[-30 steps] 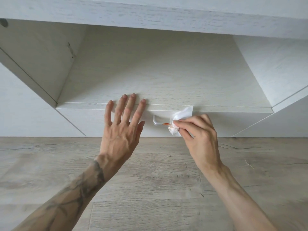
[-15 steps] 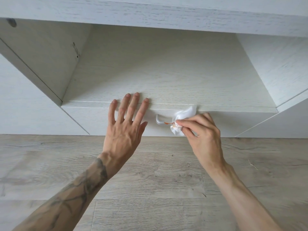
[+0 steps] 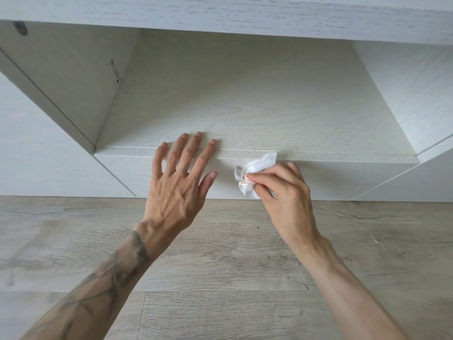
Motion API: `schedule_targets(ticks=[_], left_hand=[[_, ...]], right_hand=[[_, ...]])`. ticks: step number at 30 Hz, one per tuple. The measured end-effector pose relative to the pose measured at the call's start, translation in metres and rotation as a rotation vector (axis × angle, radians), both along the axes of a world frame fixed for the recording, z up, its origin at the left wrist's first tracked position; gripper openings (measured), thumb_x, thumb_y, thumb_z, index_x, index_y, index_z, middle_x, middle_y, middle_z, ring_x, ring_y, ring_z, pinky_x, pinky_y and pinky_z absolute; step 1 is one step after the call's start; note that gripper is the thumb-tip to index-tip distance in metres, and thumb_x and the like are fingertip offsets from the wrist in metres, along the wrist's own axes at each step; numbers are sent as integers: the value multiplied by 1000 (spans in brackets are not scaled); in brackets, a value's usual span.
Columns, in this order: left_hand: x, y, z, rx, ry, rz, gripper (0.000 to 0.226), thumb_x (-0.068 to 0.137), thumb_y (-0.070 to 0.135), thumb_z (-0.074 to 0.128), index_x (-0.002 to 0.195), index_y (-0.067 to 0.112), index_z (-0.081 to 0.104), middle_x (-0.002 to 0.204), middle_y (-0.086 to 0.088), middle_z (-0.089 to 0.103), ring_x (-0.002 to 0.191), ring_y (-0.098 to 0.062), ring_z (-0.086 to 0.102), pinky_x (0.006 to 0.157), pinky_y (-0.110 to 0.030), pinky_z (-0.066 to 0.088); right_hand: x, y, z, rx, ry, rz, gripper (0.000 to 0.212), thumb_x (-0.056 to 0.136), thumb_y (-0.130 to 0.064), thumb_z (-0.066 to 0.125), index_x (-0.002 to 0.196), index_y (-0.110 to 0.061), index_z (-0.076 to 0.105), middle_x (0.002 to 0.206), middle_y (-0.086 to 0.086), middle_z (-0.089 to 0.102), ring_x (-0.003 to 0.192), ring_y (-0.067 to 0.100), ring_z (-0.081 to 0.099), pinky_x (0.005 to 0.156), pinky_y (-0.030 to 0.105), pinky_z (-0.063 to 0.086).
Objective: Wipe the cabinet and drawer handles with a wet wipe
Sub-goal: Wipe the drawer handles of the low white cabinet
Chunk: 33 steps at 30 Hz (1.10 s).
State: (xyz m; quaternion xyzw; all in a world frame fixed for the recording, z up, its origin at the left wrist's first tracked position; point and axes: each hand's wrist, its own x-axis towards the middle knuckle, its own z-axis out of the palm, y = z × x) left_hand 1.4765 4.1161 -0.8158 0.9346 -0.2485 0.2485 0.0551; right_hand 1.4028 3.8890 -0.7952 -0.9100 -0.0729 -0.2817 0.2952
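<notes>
No labels or writing anywhere that I can read. My left hand (image 3: pixel 180 190) lies flat, fingers spread, on the top edge of the white drawer (image 3: pixel 152 173), holding nothing. My right hand (image 3: pixel 285 197) pinches the bunched wet wipe (image 3: pixel 257 168) against the drawer handle (image 3: pixel 236 173); only its left end shows. The open compartment (image 3: pixel 245 94) above holds nothing I can see.

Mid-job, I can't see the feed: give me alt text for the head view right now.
The right hand pinches a crumpled white wet wipe against the small silver metal drawer handle. The left hand lies flat, fingers spread, on the top edge of the pale wood-grain drawer front, above a grey plank floor.
</notes>
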Motion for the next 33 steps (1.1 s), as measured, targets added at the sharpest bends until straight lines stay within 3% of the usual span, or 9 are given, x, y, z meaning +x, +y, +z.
schedule_targets(ticks=[4, 15, 22, 33], left_hand=[[3, 4, -3, -11, 29, 69, 59, 115, 49, 28, 169, 24, 29, 173, -9, 31, 160, -34, 26, 130, -53, 8], [6, -3, -11, -41, -16, 105, 53, 118, 45, 24, 168, 27, 30, 170, -8, 37, 158, -35, 28, 131, -50, 6], [6, -4, -13, -57, -25, 105, 52, 118, 42, 31, 167, 26, 33, 168, -9, 38, 157, -36, 30, 130, -53, 10], [7, -3, -15, -64, -46, 99, 50, 119, 42, 30, 167, 26, 33, 168, -8, 38, 157, -36, 30, 130, -53, 11]], right_hand=[[-6, -15, 0, -21, -23, -53, 22, 85, 6, 80, 101, -8, 83, 97, 3, 74, 92, 29, 61, 85, 34, 53], [-6, -14, 1, -18, -13, -69, 21, 85, 4, 80, 102, -8, 83, 94, 3, 73, 93, 26, 59, 87, 26, 50], [1, -1, 1, -11, 7, -12, 19, 85, 4, 80, 100, -7, 83, 91, 4, 71, 91, 30, 60, 81, 42, 55], [3, 8, 3, -18, 7, -29, 18, 84, 3, 80, 99, -9, 83, 91, 2, 71, 90, 30, 59, 81, 45, 54]])
